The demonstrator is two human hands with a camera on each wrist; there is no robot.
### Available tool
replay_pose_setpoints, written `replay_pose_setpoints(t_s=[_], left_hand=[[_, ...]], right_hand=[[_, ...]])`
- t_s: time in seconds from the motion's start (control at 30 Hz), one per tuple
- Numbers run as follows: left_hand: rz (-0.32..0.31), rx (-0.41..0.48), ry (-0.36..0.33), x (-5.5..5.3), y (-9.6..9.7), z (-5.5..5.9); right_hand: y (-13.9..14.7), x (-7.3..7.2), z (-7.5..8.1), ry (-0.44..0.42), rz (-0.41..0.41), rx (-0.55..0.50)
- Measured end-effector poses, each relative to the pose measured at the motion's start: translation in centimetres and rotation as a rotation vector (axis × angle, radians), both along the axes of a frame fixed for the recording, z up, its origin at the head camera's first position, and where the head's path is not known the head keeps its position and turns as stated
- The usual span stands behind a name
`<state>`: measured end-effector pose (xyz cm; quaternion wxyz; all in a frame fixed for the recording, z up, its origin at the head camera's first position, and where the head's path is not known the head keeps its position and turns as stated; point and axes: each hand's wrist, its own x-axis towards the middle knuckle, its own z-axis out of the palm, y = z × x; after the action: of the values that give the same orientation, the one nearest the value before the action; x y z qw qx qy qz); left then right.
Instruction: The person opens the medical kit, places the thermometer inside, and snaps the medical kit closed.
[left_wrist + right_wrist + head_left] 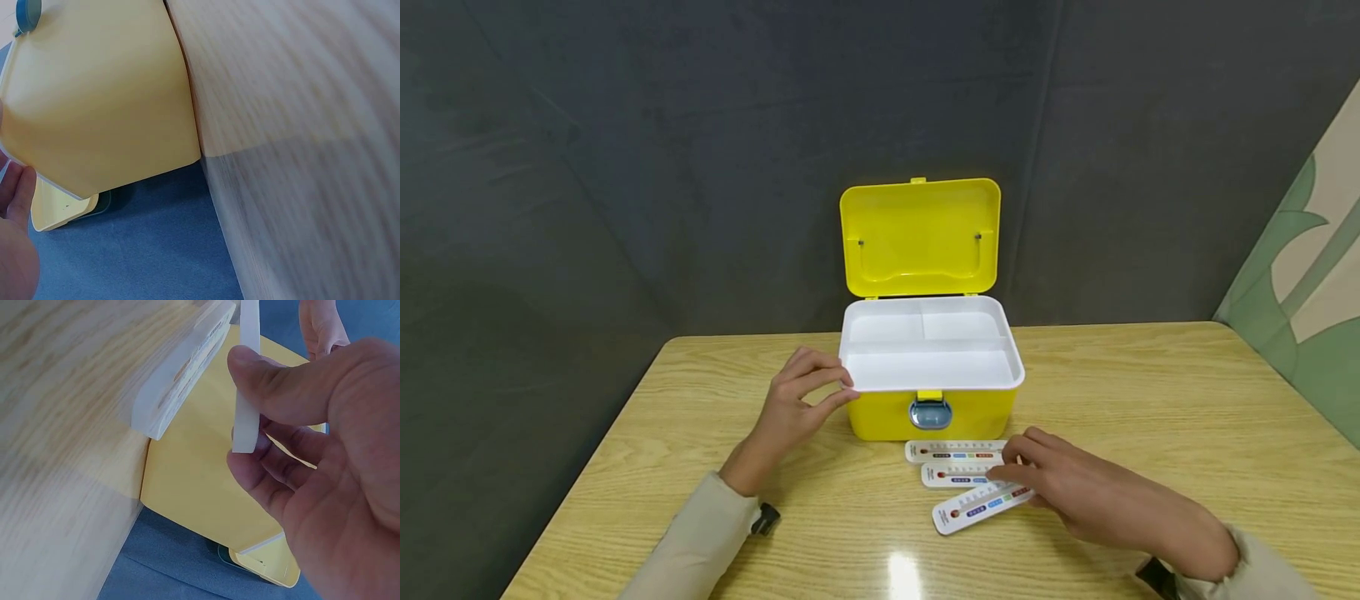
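Observation:
A yellow storage box stands with its lid raised and a white divided tray inside. My left hand pinches the box's front left rim between thumb and fingers; the left wrist view has these fingers at the edge of the yellow wall. In front of the box are several white card thermometers with coloured scales, the nearest one slanted. My right hand pinches one thermometer near its right end, seen edge-on in the right wrist view. Beside it, another thermometer lies on the wood.
The wooden table reaches back to a dark grey wall covering. The yellow lid stands upright behind the box. A blue-grey latch sits on the front. At the right is a green and beige patterned panel.

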<state>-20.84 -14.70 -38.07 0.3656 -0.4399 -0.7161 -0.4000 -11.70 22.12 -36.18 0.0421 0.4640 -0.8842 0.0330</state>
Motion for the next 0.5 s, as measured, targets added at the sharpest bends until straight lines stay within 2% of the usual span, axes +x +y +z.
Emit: replay_pose_setpoints(t_s=[0.5], left_hand=[[0.011, -0.01, -0.01, 0.02, -0.05, 0.07]], right_hand=[[-0.21, 0.15, -0.26, 0.027, 0.005, -0.011]])
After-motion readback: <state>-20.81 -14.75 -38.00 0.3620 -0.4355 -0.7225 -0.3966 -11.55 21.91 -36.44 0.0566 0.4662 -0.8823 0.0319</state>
